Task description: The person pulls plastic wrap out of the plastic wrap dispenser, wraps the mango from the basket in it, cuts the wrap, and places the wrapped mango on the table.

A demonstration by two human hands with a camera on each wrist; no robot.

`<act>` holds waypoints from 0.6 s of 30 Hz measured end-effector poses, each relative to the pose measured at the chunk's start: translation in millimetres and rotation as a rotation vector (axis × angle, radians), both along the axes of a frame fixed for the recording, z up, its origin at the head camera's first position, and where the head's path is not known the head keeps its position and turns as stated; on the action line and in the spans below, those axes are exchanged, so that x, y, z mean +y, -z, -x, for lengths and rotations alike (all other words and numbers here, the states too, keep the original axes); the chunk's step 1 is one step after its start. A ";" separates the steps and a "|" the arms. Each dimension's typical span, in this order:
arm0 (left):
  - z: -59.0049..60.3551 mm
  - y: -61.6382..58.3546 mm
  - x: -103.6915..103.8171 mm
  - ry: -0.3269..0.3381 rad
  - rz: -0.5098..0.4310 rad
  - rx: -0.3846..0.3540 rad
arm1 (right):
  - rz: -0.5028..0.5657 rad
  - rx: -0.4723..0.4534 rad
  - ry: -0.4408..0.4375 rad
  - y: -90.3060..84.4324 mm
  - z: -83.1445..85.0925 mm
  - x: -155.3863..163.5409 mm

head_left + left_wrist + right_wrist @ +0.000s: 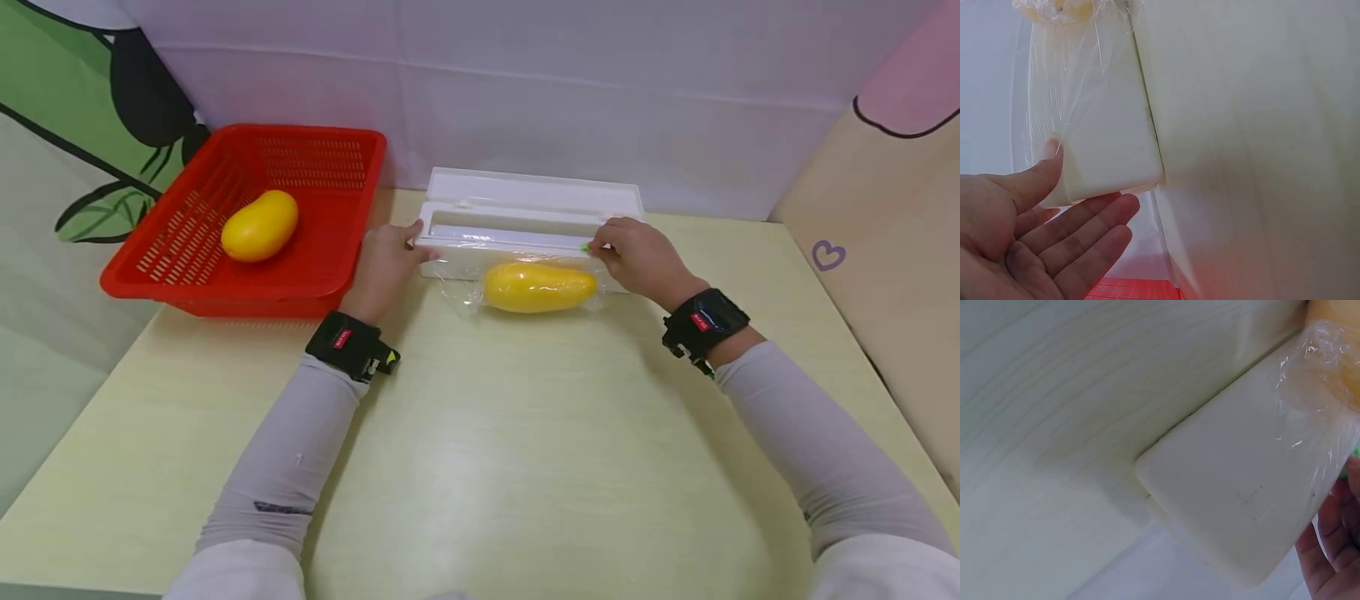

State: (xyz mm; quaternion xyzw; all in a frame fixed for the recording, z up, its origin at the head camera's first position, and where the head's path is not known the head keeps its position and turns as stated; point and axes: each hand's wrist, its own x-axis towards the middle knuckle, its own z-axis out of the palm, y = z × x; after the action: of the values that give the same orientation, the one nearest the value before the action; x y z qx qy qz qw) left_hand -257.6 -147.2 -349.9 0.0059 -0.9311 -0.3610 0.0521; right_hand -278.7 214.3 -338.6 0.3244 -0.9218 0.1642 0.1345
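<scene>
A white cling film dispenser [525,218] lies at the back of the table with its lid raised. My left hand [387,265] holds its left end, the thumb [1047,165] on the film-covered front and the fingers around the end face. At the right, my right hand [643,257] pinches a small green slider [586,247] on the dispenser's front edge. Clear film [463,279] drapes down the front over a long yellow mango-like fruit [538,287], which lies against the dispenser. In the right wrist view, only part of the right fingers [1329,550] shows.
A red plastic basket [352,208] stands left of the dispenser, close to my left forearm. One yellow mango-like fruit [260,226] lies in it. A pale cloth wall [525,108] rises behind the table [525,450], and a printed panel [885,217] borders the right.
</scene>
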 end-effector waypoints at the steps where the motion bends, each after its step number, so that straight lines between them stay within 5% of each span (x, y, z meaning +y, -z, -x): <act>1: 0.0 0.2 -0.3 0.003 0.001 0.005 | 0.002 0.003 -0.004 -0.2 -0.1 0.8; 18: -2.3 -0.6 1.1 -0.007 0.028 0.006 | 0.019 0.003 0.001 2.1 -0.1 7.7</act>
State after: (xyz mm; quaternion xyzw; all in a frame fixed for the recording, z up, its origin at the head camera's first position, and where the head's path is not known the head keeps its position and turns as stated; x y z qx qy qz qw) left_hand -255.4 -146.1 -349.2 0.0073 -0.9359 -0.3478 0.0560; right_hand -278.6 222.1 -340.8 0.3230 -0.9201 0.1721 0.1392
